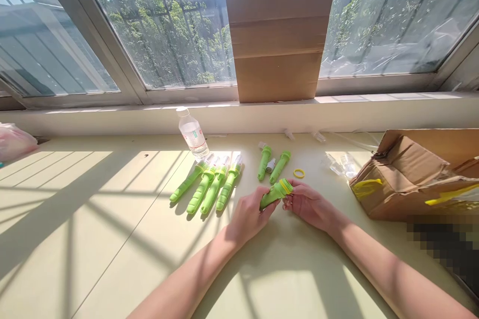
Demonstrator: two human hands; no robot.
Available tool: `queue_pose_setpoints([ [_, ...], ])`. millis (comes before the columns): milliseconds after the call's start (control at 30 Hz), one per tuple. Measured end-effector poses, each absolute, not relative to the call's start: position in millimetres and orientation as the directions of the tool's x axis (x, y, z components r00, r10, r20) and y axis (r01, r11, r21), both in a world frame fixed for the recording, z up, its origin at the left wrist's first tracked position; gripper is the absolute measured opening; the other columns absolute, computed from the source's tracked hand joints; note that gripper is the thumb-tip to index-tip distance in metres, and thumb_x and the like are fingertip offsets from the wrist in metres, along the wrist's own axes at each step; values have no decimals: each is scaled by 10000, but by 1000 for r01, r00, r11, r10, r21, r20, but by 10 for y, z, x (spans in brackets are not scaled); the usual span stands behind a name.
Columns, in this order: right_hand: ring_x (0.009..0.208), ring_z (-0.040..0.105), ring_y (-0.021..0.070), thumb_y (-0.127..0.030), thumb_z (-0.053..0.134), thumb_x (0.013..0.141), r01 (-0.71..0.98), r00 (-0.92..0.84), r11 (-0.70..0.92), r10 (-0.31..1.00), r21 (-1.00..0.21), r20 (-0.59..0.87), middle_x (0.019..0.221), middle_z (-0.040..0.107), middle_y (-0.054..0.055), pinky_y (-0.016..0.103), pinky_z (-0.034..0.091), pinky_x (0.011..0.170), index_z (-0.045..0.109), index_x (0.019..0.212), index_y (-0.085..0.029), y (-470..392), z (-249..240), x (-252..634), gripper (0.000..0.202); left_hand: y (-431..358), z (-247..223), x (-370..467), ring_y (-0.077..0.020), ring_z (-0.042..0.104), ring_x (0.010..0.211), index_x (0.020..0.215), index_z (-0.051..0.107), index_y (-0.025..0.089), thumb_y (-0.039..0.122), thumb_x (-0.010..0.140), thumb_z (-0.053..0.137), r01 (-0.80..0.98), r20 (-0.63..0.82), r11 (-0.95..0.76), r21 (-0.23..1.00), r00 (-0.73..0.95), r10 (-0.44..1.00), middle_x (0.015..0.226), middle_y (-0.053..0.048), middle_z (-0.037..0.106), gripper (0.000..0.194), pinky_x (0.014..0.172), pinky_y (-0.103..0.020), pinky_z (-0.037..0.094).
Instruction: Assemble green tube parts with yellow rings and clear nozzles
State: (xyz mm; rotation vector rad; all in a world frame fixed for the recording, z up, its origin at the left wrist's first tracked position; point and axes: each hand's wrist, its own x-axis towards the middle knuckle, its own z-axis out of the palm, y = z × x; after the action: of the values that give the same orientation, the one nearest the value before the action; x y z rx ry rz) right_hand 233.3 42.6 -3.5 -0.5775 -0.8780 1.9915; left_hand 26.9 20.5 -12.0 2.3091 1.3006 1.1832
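My left hand is closed around a green flashlight-like handle, its wider end tilted up to the right. A yellow ring sits around that wide end. At the rim, the thumb and fingers of my right hand pinch the ring's edge; the fingertips are partly hidden. Just beyond my hands lie two more green handles, with a small silver-and-white part between them. A loose yellow ring rests on the table near my right hand.
To the left, several green handles with clear caps lie side by side. Behind them stands a water bottle. Clear plastic caps are scattered near the open cardboard box at right. A pink plastic bag lies far left.
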Motion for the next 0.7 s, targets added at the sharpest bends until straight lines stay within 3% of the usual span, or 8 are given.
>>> queue_pose_setpoints([
  [233, 756, 600, 129, -224, 707, 860, -538, -537, -385, 842, -750, -47, 926, 690, 11, 282, 495, 739, 731, 1028, -234, 424, -45, 2336, 171, 209, -54, 257, -155, 604, 550, 1092, 603, 228, 355, 960, 592, 575, 475, -555, 601, 301, 827, 720, 17, 682, 183, 523, -266, 452],
  [367, 840, 644, 158, -227, 717, 857, -543, -533, -400, 844, -738, -65, 1043, 705, 19, 317, 511, 785, 710, 1125, -258, 427, -45, 2339, 270, 219, -52, 264, -174, 651, 638, 1111, 612, 218, 367, 980, 563, 607, 503, -570, 554, 301, 810, 810, -12, 712, 204, 579, -277, 486],
  [500, 789, 635, 149, -215, 742, 837, -549, -512, -419, 852, -724, -105, 956, 705, 3, 314, 509, 757, 707, 1131, -266, 444, -64, 2345, 300, 210, -63, 276, -198, 682, 720, 1161, 610, 221, 377, 1008, 513, 643, 530, -581, 499, 304, 791, 890, -38, 726, 239, 632, -295, 512],
  [700, 714, 599, 126, -214, 777, 803, -548, -479, -412, 868, -728, -131, 879, 693, -2, 301, 492, 721, 719, 1067, -238, 455, -97, 2342, 272, 196, -70, 268, -182, 645, 623, 1155, 606, 210, 384, 1006, 509, 621, 480, -568, 540, 327, 814, 779, -20, 698, 249, 576, -286, 483],
])
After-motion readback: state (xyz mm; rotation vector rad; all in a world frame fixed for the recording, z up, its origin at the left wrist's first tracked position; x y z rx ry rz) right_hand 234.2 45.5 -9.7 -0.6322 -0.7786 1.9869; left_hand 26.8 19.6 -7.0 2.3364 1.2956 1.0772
